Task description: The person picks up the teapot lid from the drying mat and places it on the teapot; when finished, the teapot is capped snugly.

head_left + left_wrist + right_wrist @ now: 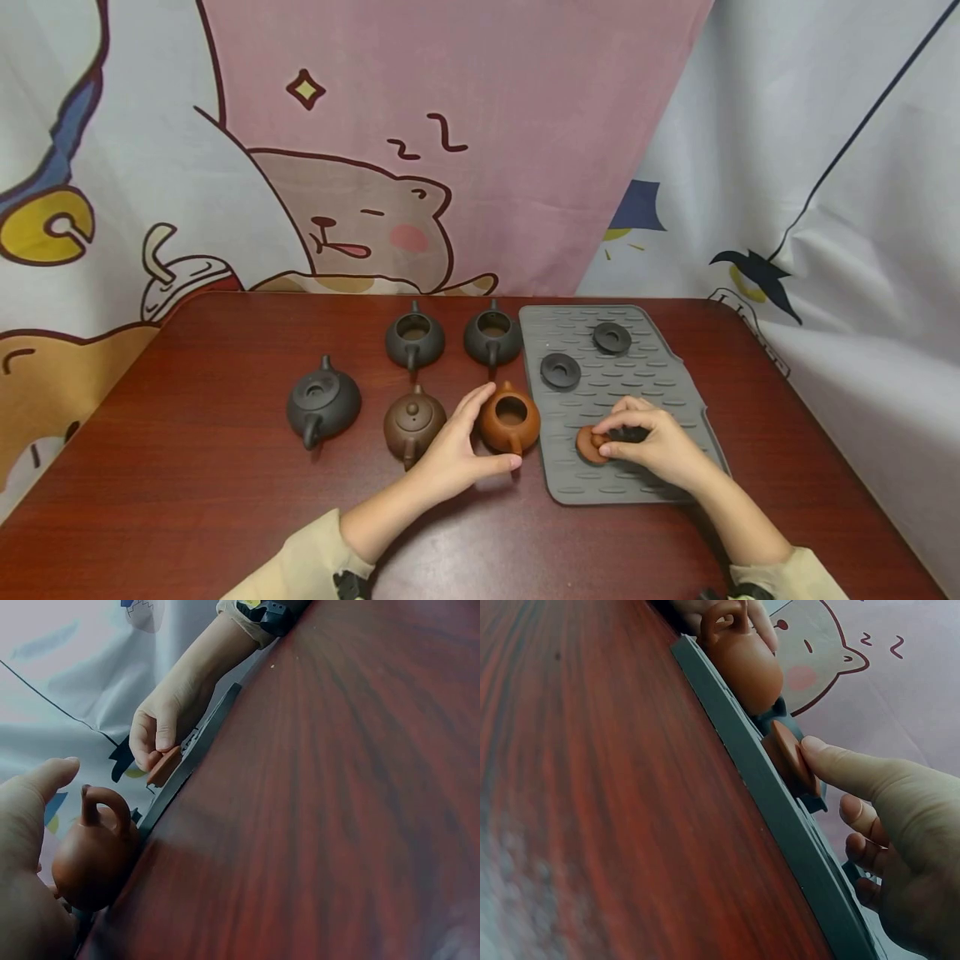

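A lidless orange-brown clay teapot point(527, 427) stands beside the grey mat, its handle toward me. My left hand point(457, 454) is around its left side, fingers reaching along the far side and thumb near the handle. In the left wrist view that thumb is extended, apart from the teapot point(94, 859). Over the mat's near half, my right hand point(656, 442) pinches the knob of a matching orange-brown teapot lid point(589, 447) between thumb and fingers. The right wrist view has this lid point(789, 759) close over the mat.
The grey ribbed mat point(600, 492) carries dark lids point(560, 372), one partly hidden under my right hand. Two lidless dark teapots point(415, 340) stand at the back. A brown lidded teapot point(405, 427) is just left of my left hand; a dark lidded teapot point(330, 406) sits farther left.
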`<state>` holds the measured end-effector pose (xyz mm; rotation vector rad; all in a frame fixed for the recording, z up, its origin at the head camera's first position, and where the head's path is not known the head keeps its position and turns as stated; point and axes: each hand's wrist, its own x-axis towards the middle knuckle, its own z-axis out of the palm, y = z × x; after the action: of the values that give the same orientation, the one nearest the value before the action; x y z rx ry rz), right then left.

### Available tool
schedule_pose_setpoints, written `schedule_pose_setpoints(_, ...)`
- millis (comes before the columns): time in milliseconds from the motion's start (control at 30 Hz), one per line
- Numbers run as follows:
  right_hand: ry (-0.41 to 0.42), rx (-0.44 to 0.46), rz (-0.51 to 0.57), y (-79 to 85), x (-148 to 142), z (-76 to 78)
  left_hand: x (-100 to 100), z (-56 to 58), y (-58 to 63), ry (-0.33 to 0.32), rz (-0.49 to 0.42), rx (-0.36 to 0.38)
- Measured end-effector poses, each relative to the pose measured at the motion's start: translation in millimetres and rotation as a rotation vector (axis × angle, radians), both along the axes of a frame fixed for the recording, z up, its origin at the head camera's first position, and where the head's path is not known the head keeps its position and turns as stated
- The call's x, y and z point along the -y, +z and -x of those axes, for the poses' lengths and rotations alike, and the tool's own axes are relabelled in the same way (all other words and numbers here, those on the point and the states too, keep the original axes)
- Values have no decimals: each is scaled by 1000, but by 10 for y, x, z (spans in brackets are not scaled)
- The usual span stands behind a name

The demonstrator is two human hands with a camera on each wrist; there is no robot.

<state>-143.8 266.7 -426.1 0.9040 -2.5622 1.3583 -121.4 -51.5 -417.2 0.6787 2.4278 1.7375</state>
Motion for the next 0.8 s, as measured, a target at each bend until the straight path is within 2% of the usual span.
schedule_pose_setpoints(400, -2, -11, -3, 3, 6, -7, -14, 33, -89, 17, -5, 13)
schedule_pose_setpoints(800, -40, -15, -21, 62, 30, -28, -24, 28, -91, 28, 0, 10)
